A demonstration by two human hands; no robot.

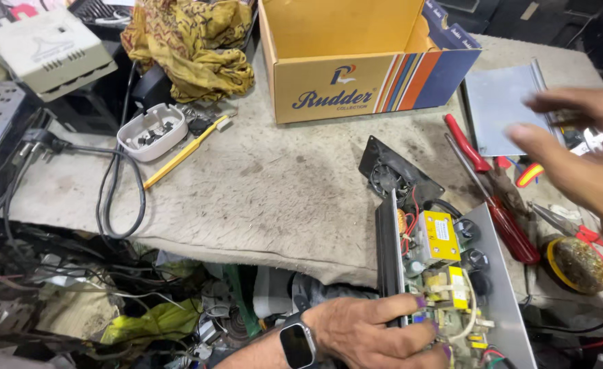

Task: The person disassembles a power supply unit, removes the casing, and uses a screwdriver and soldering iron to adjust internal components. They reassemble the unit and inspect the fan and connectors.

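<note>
Nearest the camera, the left hand, with a smartwatch on its wrist, rests on an opened power-supply unit at the front edge of the worktop; its fingers are spread flat over the lower part of the circuit board, pressing on it rather than gripping it. The unit lies in a grey metal chassis, with yellow transformers, capacitors and red wiring exposed, and a black fan plate touches its far end. The right hand hovers above the right edge of the worktop, blurred, fingers extended and loosely apart, holding nothing that can be made out. Below it lie two red-handled screwdrivers, pliers and a grey metal cover plate. An open cardboard box stands at the far edge. Toward the left edge lie a yellow-handled tool, a white plastic housing, a black cable and a crumpled yellow cloth.
</note>
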